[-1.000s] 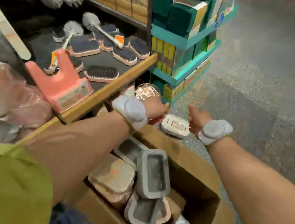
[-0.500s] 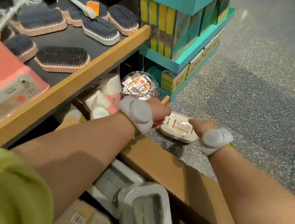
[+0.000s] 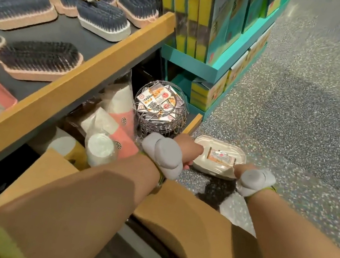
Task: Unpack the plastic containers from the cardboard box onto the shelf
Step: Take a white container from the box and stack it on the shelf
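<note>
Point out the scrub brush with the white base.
The brush nearest the shelf's front edge in the back group; every other brush there has a pinkish base.

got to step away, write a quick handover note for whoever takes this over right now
Left hand: gripping the left end of a container.
Right hand: gripping its right end.
The container is held over the floor, past the far flap of the box, just right of the lower shelf's end.
Done: this one is out of the box.
Left: set it on the shelf; the box's contents are mostly hidden by the arms.
</note>
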Motion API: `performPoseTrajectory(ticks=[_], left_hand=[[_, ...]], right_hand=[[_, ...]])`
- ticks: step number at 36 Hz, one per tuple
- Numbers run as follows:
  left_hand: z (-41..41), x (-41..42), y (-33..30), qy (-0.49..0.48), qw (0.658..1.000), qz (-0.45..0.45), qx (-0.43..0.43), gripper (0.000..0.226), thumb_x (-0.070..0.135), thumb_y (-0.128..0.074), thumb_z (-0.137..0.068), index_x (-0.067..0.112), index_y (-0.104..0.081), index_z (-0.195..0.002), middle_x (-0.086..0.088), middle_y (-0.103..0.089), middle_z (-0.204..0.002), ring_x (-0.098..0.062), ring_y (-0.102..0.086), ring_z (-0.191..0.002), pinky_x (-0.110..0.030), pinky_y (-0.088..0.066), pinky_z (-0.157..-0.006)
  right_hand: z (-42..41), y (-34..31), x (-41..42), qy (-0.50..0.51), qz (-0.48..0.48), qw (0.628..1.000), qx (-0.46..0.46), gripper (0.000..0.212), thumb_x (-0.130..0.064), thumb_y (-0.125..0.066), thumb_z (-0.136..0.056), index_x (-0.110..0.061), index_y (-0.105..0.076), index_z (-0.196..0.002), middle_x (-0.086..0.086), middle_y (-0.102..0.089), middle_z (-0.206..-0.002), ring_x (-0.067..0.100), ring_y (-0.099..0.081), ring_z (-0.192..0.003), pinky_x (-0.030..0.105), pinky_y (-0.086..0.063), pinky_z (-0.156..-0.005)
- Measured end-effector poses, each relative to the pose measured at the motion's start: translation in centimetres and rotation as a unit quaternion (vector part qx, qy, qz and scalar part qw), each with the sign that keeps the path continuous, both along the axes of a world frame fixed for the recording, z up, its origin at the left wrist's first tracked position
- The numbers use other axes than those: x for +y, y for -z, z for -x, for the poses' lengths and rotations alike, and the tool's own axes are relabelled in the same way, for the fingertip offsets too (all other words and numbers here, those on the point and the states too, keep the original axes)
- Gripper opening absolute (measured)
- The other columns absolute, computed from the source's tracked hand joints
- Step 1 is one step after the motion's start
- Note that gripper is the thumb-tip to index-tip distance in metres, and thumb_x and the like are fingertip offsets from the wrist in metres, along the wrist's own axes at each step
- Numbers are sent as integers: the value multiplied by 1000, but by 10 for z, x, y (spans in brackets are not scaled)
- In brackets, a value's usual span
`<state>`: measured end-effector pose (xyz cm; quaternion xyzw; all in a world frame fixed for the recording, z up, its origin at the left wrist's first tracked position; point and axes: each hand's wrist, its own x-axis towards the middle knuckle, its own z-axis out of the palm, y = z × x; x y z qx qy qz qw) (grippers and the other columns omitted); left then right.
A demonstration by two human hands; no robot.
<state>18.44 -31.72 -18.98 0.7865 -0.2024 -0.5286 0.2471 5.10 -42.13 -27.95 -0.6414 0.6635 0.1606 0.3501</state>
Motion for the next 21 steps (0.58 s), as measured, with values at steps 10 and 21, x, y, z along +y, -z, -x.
performPoseTrajectory(ticks=[10, 21], left_hand=[[0, -3, 4, 25, 1000, 3, 2, 12, 10, -43, -96, 3, -52, -99, -11, -48, -72, -24, -46, -69, -35, -41, -74], [-17, 14, -41, 65, 992, 6, -109, 28, 2, -40, -91, 10, -39, -64, -9, -37, -64, -21, -37, -66, -30, -34, -69]], right_hand=[[-5, -7, 11, -16, -5, 999, 46, 42, -24, -38, -101, -11, -40, -141, 5, -39, -148, 20, -39, -136, 19, -35, -97], [-10, -28, 10, -36, 38, 999, -3, 33, -16, -49, -96, -1, -60, -123, 12, -58, -131, 27, -54, -123, 29, -43, -95]])
